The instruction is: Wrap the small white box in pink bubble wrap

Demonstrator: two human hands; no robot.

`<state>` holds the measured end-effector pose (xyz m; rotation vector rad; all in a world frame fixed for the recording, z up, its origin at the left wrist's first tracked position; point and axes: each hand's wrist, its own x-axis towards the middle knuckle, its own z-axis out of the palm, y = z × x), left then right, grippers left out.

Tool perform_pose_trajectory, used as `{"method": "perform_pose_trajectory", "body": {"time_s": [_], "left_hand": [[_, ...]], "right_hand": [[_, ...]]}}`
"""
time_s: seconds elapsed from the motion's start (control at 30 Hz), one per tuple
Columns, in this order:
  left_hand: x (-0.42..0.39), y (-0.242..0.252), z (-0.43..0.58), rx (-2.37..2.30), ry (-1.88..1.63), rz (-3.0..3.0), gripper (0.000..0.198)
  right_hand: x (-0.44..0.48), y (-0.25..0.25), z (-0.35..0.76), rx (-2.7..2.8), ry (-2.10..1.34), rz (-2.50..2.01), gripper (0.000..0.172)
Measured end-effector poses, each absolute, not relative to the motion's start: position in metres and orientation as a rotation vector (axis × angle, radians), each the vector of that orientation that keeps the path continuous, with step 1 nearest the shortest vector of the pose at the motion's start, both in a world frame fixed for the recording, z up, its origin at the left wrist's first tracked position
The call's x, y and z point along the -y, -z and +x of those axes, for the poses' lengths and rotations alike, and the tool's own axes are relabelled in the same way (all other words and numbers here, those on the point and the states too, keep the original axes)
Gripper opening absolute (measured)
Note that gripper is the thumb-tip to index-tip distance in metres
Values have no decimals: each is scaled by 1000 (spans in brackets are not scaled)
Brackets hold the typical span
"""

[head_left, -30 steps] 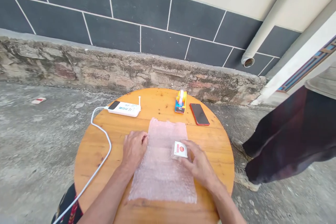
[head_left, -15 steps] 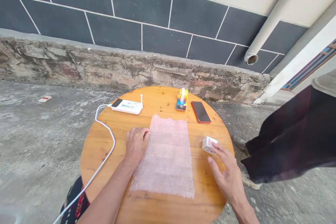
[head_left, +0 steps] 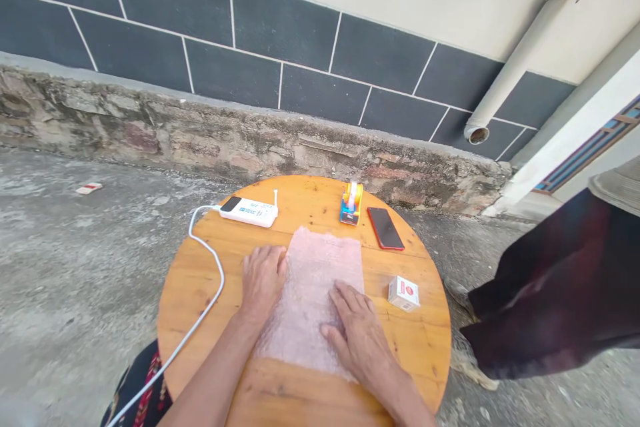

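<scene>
The pink bubbly sheet (head_left: 315, 287) lies flat on the round table (head_left: 285, 395). The right hand (head_left: 357, 330) rests on it, grip loose, holding nothing. The left hand (head_left: 264, 280) is at the sheet's left edge (I can't tell if that grip pinches it). A white box (head_left: 403, 293) sits to the right.

Rnd wood tbl (head_left: 300, 400) on grey concrete flr (head_left: 100, 267), dk-tiled wall (head_left: 285, 27) w/ stone base (head_left: 225, 143) behind, drainpipe (head_left: 531, 47) R.

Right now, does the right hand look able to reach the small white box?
Probably yes: the right hand rests open on the pink sheet, and the white box sits just to its right with nothing standing between them.
</scene>
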<state>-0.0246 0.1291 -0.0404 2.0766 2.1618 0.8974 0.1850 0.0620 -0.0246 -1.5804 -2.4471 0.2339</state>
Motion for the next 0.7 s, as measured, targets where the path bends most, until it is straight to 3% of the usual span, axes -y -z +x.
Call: {"method": "perform_pose_trajectory", "body": {"time_s": [0.3,0.43,0.7], "left_hand": [[-90,22,-4,-1557,-678,2377,36],[-87,36,-7,-1576,-622,2328,35],[-87,46,-12,-1578,-760,2261,35]], "right_hand": [[-81,17,177,2445,-172,-1500,44],[-102,20,176,2536,-167,-1435,45],[-96,35,212,2334,48,-1769,45]]}}
